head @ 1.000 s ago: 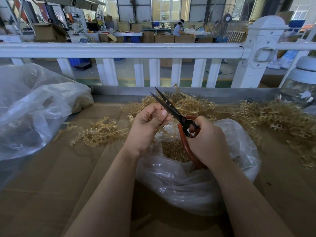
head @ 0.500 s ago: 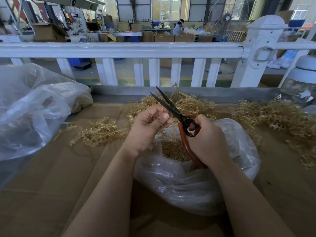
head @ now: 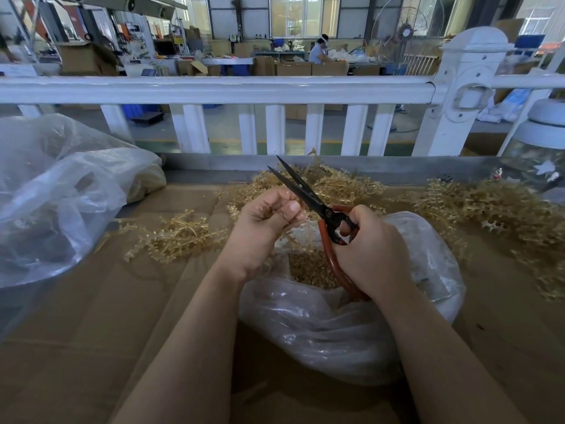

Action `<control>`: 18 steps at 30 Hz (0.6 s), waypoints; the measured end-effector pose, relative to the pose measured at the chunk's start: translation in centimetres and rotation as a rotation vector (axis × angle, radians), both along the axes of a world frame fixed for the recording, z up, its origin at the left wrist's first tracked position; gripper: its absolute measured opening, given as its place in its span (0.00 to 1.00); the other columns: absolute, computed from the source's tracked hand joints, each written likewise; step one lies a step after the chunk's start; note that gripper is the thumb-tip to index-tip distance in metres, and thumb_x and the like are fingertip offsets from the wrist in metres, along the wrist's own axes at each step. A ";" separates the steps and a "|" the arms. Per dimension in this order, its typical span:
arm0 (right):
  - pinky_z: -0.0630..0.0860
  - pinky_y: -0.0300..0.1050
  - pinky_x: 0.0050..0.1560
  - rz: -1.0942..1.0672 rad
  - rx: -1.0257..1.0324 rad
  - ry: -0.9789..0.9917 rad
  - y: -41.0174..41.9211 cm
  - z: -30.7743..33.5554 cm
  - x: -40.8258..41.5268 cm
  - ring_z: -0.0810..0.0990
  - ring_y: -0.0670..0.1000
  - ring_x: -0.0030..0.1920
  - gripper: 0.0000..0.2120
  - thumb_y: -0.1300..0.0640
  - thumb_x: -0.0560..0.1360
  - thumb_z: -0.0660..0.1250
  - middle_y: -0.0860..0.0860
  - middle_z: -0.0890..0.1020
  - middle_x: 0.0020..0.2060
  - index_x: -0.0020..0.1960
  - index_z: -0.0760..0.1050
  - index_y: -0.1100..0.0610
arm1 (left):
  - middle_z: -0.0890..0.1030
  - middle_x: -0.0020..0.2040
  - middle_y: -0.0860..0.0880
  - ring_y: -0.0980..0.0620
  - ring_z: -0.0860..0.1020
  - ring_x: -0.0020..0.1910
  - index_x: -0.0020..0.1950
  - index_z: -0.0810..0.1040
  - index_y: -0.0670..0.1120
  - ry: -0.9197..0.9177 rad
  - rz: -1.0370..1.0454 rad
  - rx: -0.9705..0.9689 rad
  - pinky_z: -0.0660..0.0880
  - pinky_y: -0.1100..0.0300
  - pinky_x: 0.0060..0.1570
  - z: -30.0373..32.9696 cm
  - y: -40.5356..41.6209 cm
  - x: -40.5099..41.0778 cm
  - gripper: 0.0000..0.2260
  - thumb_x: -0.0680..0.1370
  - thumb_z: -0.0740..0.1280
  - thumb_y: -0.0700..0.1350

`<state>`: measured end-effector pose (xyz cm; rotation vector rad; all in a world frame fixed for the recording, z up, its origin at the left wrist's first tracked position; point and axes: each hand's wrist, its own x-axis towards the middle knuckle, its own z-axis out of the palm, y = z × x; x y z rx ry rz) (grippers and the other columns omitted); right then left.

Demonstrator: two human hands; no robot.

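My right hand (head: 368, 246) grips the red handles of black-bladed scissors (head: 301, 191), whose blades are parted and point up and left. My left hand (head: 269, 218) pinches a thin golden plastic sprig (head: 269, 211) right beside the blades, most of it hidden in the fingers. Both hands hover over an open clear plastic bag (head: 336, 328) holding small golden cut pieces (head: 308, 266).
Golden sprigs lie in piles at the left (head: 177, 234), behind the hands (head: 342, 185) and at the right (head: 495, 209) on the cardboard-covered table (head: 107, 316). A large crumpled plastic bag (head: 55, 194) sits at the left. A white railing (head: 214, 90) runs along the far edge; a jar (head: 541, 154) stands far right.
The scissors and both hands have barely shifted; the left fingers have adjusted slightly on the sprig near the blades.
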<state>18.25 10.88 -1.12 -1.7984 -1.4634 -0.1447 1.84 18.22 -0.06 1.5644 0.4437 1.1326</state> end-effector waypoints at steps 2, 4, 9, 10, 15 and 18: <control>0.62 0.37 0.28 -0.004 -0.014 0.010 0.0 0.0 0.0 0.72 0.43 0.29 0.17 0.47 0.74 0.73 0.43 0.73 0.28 0.36 0.65 0.48 | 0.79 0.38 0.56 0.58 0.78 0.43 0.41 0.82 0.55 -0.016 0.004 -0.018 0.76 0.63 0.53 0.1 -0.1 0.0 0.17 0.81 0.63 0.36; 0.63 0.38 0.29 0.008 -0.017 0.042 0.0 0.1 -0.1 0.73 0.43 0.29 0.16 0.46 0.74 0.71 0.43 0.74 0.28 0.36 0.66 0.49 | 0.80 0.38 0.56 0.58 0.79 0.43 0.40 0.82 0.54 -0.049 0.010 -0.067 0.77 0.63 0.51 0.2 -0.1 0.1 0.16 0.80 0.64 0.36; 0.69 0.33 0.26 0.075 0.006 0.324 0.1 0.7 0.0 0.78 0.43 0.31 0.13 0.45 0.72 0.70 0.45 0.77 0.26 0.35 0.72 0.50 | 0.80 0.37 0.50 0.56 0.77 0.36 0.40 0.81 0.47 -0.022 0.041 -0.154 0.76 0.65 0.40 0.2 0.1 0.0 0.09 0.78 0.67 0.38; 0.72 0.35 0.28 0.103 -0.002 0.390 0.2 0.7 0.1 0.79 0.43 0.30 0.13 0.47 0.73 0.72 0.46 0.78 0.26 0.35 0.76 0.52 | 0.80 0.36 0.50 0.56 0.76 0.35 0.39 0.82 0.47 0.007 0.039 -0.168 0.75 0.65 0.38 0.1 0.1 0.0 0.09 0.78 0.68 0.38; 0.72 0.42 0.29 0.245 -0.052 0.686 0.3 1.1 0.0 0.74 0.45 0.25 0.15 0.50 0.75 0.74 0.48 0.77 0.23 0.33 0.80 0.57 | 0.80 0.34 0.47 0.52 0.76 0.33 0.40 0.84 0.47 0.094 0.044 -0.223 0.77 0.60 0.36 0.1 -0.2 0.7 0.05 0.75 0.72 0.40; 0.73 0.36 0.29 0.298 -0.089 0.747 0.1 1.3 -0.4 0.76 0.44 0.26 0.11 0.52 0.73 0.76 0.49 0.80 0.25 0.35 0.82 0.56 | 0.80 0.36 0.45 0.50 0.76 0.34 0.43 0.84 0.43 0.064 0.008 -0.242 0.76 0.60 0.36 0.2 -0.4 1.1 0.03 0.73 0.72 0.42</control>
